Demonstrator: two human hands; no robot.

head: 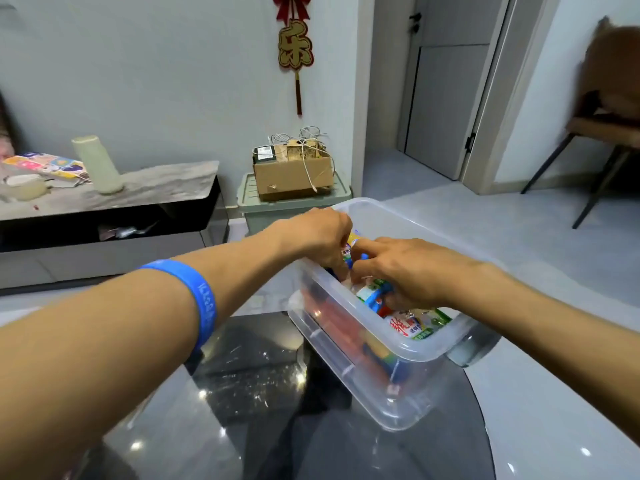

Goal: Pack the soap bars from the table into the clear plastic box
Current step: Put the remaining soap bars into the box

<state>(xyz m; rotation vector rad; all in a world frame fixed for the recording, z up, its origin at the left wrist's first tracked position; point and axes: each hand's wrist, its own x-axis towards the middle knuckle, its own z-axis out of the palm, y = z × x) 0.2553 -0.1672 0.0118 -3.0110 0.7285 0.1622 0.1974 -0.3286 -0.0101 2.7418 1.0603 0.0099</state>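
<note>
Soap bars [414, 325] in bright printed wrappers fill the clear plastic box [349, 368], packed tight, some on edge; red, blue and green wrappers show through the near wall. Box sits on the glossy dark table [249, 375], near its right edge. Both hands inside the box at the far end. Left hand [317, 233] knuckles up, fingers curled down and pinched on a yellow-and-white wrapped bar [349, 245] standing upright. Right hand [407, 271] palm down over the bars, fingers bent and close together, tips touching the same bar and the wrappers beside it; grip itself cannot tell. Blue wristband [194, 299] on left forearm. Behind: cardboard box [294, 174] on a green bin [277, 206].
</note>
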